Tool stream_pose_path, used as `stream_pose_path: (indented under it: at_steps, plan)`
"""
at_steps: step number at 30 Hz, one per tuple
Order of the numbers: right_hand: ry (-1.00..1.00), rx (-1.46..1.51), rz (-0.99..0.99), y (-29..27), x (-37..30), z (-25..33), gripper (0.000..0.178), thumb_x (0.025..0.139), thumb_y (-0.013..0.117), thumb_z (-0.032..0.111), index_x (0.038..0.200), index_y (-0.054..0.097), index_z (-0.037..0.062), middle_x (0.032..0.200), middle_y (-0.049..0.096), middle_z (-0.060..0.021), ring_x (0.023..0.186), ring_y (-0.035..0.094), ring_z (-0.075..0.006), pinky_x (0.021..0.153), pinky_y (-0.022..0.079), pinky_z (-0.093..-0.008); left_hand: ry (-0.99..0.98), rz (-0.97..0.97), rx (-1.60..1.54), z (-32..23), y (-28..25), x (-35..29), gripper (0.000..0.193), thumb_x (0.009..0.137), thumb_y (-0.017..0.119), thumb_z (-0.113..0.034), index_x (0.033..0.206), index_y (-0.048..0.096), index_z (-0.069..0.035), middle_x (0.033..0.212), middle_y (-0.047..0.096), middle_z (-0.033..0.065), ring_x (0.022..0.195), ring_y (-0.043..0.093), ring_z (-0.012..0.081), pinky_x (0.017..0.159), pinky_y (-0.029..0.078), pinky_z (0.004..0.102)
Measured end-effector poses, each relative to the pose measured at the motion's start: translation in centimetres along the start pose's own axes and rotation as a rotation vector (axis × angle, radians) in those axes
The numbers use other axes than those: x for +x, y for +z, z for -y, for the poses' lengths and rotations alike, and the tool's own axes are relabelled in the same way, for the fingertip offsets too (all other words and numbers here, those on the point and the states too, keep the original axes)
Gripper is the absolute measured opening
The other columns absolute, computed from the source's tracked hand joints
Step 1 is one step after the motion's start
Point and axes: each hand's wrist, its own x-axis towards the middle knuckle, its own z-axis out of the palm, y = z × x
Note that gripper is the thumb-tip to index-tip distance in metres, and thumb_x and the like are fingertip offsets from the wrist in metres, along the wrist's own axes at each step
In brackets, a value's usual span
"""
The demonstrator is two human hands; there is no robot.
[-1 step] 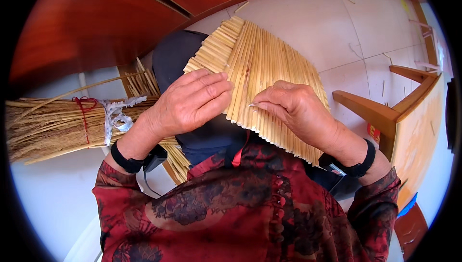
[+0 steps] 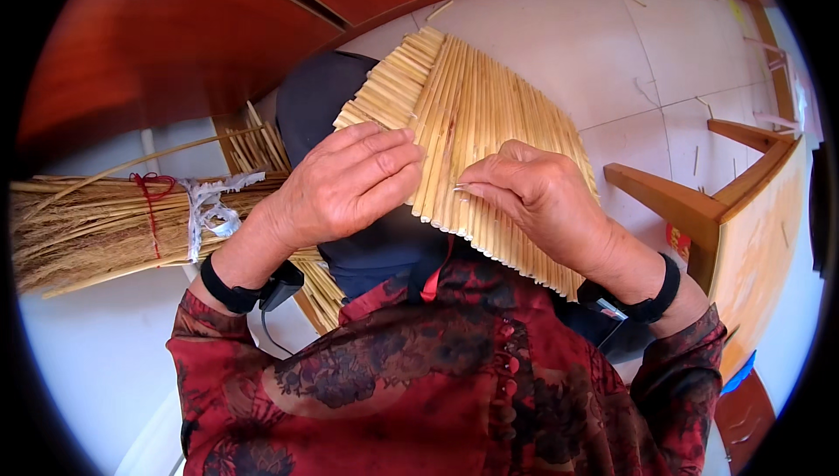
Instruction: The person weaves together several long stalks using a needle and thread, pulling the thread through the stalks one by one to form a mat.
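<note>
A mat of pale yellow plant stalks (image 2: 502,126), set side by side, lies across my lap. Its left part (image 2: 398,78) has stalks running at a different slant, meeting the rest along a ridge. My left hand (image 2: 345,183) is closed at the mat's near left edge, thumb hidden beneath and fingertips on the ridge. Over the middle of the mat, my right hand (image 2: 533,196) pinches a thin, silvery needle (image 2: 461,187) between thumb and forefinger. Any thread on it is too fine to make out.
Left of me lies a bundle of long dry stalks (image 2: 96,222) tied with red string (image 2: 153,192) and a white strip (image 2: 210,205). More short cut stalks (image 2: 262,144) stand behind it. A wooden stool (image 2: 752,222) lies on its side at right. Red-brown cabinet panels (image 2: 201,30) rise at the far side.
</note>
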Motion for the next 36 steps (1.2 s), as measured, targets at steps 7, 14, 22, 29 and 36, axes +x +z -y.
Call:
stream_pose_path:
  at_steps: [7, 14, 22, 29, 36]
  plan:
    - [0.051, 0.156, -0.027, 1.0, -0.3, -0.2, 0.010, 0.087, 0.059, 0.004, 0.095, 0.061, -0.0014, 0.082, 0.062, -0.0149, 0.069, 0.062, -0.0264, 0.063, 0.052, -0.0347, -0.017, -0.014, 0.005, -0.1, 0.0, -0.3, 0.019, 0.075, 0.067, -0.007, 0.093, 0.062, -0.004, 0.107, 0.066, 0.0111, 0.104, 0.064, 0.0276, 0.087, 0.049, 0.0406]
    - [0.537, 0.593, 0.100, -0.5, -0.9, -0.5, 0.006, 0.090, 0.055, 0.000, 0.094, 0.059, -0.0024, 0.081, 0.063, -0.0092, 0.067, 0.060, -0.0110, 0.057, 0.051, -0.0257, -0.022, 0.006, 0.003, 0.0, 0.0, 0.0, 0.018, 0.075, 0.065, -0.008, 0.092, 0.063, -0.003, 0.106, 0.066, 0.0107, 0.103, 0.064, 0.0275, 0.087, 0.049, 0.0399]
    - [-0.005, -0.076, -0.204, -0.2, -0.5, -1.0, 0.004, 0.081, 0.065, 0.005, 0.084, 0.062, 0.0043, 0.078, 0.059, -0.0115, 0.072, 0.061, -0.0279, 0.063, 0.050, -0.0363, -0.020, -0.006, 0.012, -0.1, -0.1, 0.2, 0.020, 0.074, 0.065, -0.008, 0.093, 0.064, -0.001, 0.104, 0.067, 0.0114, 0.102, 0.064, 0.0277, 0.086, 0.049, 0.0397]
    - [-0.056, 0.016, -0.078, 1.2, -0.6, -1.3, 0.012, 0.080, 0.068, 0.007, 0.093, 0.068, 0.0079, 0.077, 0.054, -0.0127, 0.073, 0.058, -0.0306, 0.063, 0.048, -0.0386, -0.019, -0.012, 0.004, -0.1, 0.0, 0.2, 0.021, 0.072, 0.065, -0.007, 0.092, 0.064, -0.001, 0.103, 0.067, 0.0117, 0.101, 0.064, 0.0281, 0.084, 0.050, 0.0399]
    - [-0.031, 0.121, -0.024, 1.0, -0.6, -1.6, 0.015, 0.081, 0.067, 0.005, 0.095, 0.069, 0.0071, 0.078, 0.055, -0.0130, 0.071, 0.056, -0.0284, 0.063, 0.047, -0.0363, -0.023, -0.008, 0.001, -0.1, 0.0, 0.1, 0.020, 0.072, 0.065, -0.007, 0.092, 0.064, -0.001, 0.103, 0.067, 0.0114, 0.102, 0.064, 0.0281, 0.084, 0.049, 0.0394]
